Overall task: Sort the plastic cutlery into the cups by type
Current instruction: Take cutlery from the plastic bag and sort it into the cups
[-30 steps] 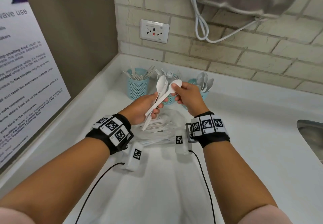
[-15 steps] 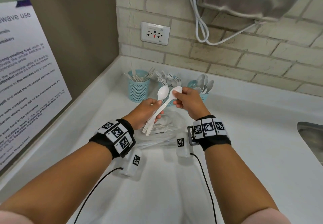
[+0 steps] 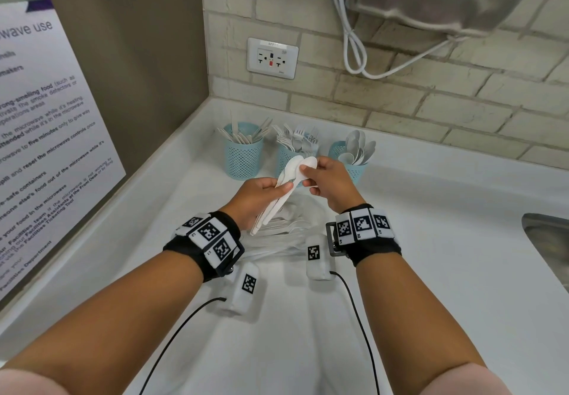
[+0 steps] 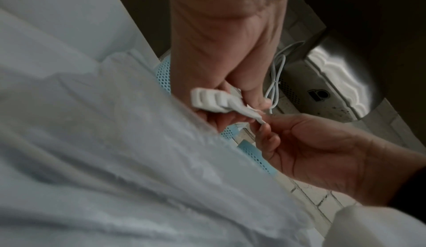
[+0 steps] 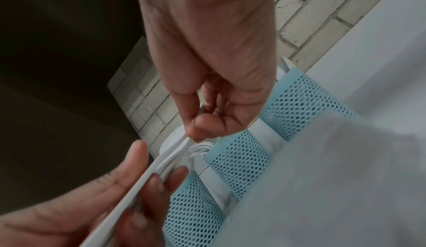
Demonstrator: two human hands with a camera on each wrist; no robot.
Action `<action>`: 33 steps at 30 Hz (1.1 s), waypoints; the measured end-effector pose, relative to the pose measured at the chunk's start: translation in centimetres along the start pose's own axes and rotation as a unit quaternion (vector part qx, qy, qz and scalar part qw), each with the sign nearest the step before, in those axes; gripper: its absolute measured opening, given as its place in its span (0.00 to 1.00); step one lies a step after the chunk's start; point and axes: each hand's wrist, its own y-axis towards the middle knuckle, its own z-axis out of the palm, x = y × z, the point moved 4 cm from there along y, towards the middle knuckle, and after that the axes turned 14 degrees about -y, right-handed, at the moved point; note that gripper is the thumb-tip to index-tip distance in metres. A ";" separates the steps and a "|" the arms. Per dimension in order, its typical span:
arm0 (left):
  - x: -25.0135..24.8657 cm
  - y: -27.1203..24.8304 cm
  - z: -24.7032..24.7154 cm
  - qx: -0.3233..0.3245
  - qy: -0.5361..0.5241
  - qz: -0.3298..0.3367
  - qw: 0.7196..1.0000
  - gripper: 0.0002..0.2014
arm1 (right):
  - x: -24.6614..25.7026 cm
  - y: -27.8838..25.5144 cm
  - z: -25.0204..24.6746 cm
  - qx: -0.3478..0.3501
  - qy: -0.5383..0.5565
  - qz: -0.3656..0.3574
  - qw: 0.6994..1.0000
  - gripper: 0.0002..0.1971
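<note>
Several white plastic spoons (image 3: 288, 186) are sitting bundled in my left hand (image 3: 257, 199), which is curling its fingers round the handles above the counter (image 3: 431, 240), in front of the three blue mesh cups. My right hand (image 3: 328, 183) is pinching the bowl of one spoon (image 3: 309, 163) between thumb and fingertips, just in front of the spoon cup (image 3: 354, 168). I am judging these as very light, thin and slick, stiff enough to lift by one end but liable to flex or snap if squeezed hard. Nested bowls are likely clinging together, so I am favouring a light pinch at the bowl's edge or neck while the other hand is steadying the handles. More cutlery (image 3: 286, 234) is lying loose on the counter beneath my wrists, waiting for the fork cup (image 3: 288, 160) and the knife cup (image 3: 243, 156).
</note>
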 end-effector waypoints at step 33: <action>0.0 0.5 0.9 -0.030 -0.088 -0.023 0.995 0.11 | 5.2 0.3 -13.1 -0.406 -0.100 -0.137 0.898 0.10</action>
